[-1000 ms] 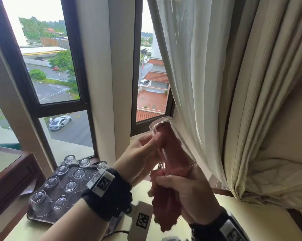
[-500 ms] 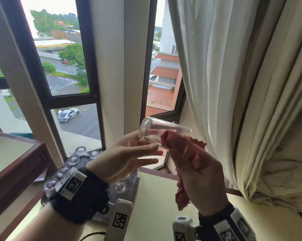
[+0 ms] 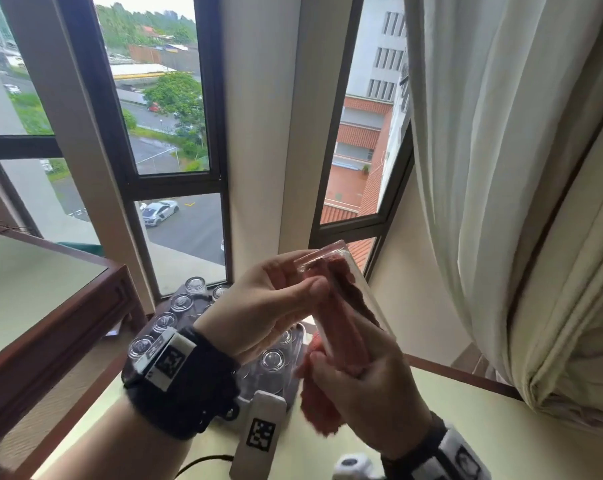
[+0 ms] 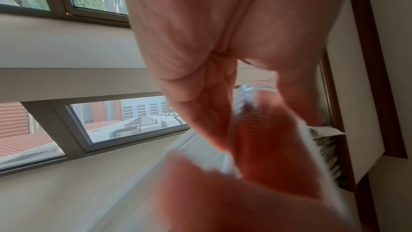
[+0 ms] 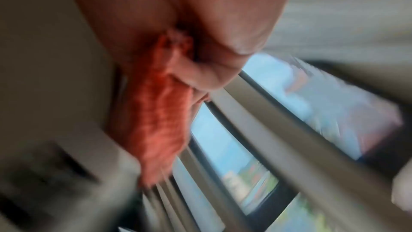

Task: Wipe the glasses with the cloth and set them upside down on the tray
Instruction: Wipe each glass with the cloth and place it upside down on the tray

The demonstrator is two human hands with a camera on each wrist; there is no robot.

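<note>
A clear tall glass (image 3: pixel 357 292) is held tilted in the air, base up toward the window and mouth down to the right. My left hand (image 3: pixel 307 282) pinches it near the base. The red cloth (image 3: pixel 341 306) is stuffed inside it, and its tail (image 3: pixel 319 410) hangs below my right hand (image 3: pixel 345 365), which grips the cloth at the glass's mouth. The left wrist view shows the cloth-filled glass (image 4: pixel 267 138) between thumb and fingers. In the right wrist view, curled fingers (image 5: pixel 200 77) hold the cloth (image 5: pixel 156 112). Several glasses (image 3: pixel 195 285) stand upside down on the dark tray (image 3: pixel 292 382) under my left wrist.
A wooden side table with a glass top (image 3: pixel 50 306) stands at the left, next to the tray. A cream curtain (image 3: pixel 501 202) hangs close on the right. The cream tabletop (image 3: pixel 466 427) lies below, and windows face me behind the glass.
Half a second ago the cloth was out of the glass, which lay level in my left hand. Now the cloth is pushed back inside, and the glass is tilted base up.
</note>
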